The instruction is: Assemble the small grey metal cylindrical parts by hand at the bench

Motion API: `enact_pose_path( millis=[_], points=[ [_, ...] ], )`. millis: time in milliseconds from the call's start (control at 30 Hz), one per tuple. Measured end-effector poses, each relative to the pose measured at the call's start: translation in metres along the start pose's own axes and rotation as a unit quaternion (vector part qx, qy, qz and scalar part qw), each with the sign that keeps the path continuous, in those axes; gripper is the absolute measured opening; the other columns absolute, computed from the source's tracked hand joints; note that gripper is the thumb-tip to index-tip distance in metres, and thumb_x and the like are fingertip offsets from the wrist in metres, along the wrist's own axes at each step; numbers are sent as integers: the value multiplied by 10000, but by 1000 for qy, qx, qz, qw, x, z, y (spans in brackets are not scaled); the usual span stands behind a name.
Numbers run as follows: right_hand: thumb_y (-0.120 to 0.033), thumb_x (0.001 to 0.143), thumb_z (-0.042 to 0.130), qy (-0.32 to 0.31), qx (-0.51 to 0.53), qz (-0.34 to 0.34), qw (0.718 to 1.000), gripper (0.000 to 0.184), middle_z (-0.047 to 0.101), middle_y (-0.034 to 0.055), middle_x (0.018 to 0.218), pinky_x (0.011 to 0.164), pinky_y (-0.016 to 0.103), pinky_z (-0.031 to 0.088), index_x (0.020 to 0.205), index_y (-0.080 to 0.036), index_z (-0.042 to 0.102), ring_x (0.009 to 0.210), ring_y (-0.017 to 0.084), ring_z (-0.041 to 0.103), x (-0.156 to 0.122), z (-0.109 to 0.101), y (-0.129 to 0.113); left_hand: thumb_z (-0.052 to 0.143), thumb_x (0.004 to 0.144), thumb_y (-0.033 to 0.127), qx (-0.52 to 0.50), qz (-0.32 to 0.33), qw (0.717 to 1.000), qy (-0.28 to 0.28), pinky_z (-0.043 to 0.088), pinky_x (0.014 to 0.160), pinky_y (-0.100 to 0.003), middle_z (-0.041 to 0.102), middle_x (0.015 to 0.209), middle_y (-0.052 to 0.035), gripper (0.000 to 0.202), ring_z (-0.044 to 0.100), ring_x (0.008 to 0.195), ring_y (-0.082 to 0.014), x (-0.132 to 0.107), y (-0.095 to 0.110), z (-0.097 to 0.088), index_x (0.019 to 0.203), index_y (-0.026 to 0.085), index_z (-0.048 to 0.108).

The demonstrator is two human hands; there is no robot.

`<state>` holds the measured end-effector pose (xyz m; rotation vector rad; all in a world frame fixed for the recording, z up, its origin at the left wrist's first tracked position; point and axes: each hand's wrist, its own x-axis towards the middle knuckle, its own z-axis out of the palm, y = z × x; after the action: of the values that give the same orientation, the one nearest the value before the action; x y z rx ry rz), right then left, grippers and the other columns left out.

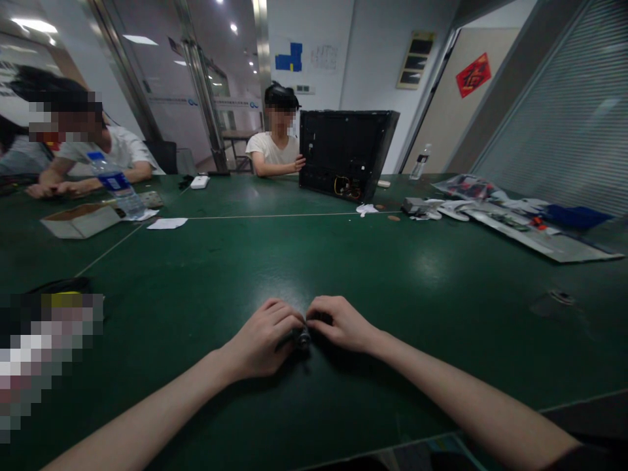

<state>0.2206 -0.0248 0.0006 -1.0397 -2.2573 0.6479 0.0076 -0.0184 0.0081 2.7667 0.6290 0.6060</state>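
Just above the green tabletop point(235, 261), my two hands meet near the middle. Curled fingers of my left hand point(265, 339) close on a small dark part point(303, 338) with a rounded, metallic-looking end. My right hand point(343, 325) comes from the other side, its thumb and fingertips pinched at the same part's upper end. Much of the part is hidden by the fingers, and its exact kind is too dark and small to tell.
Across the table a person's hand point(299, 162) steadies a large black open-backed case point(343, 154). Another person sits at far left, near a blue-capped bottle point(118, 186) and a cardboard box point(81, 221). Bags and a flat board point(549, 243) lie at right, a clear bottle point(420, 163) behind.
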Motion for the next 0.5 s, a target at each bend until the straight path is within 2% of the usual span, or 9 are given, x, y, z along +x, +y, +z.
enact_pose_path(
  millis=[500],
  points=[
    [-158,809,559,3,25,26,999,64,613,15,736,631,221,388,795,-151,621,665,113,535,0,1,0,547,789,92,-5,-9,1000,-4,460,841,-375,633,1054,-72,286,574,961,-213,-1,-2,1,1062,178,527]
  ],
)
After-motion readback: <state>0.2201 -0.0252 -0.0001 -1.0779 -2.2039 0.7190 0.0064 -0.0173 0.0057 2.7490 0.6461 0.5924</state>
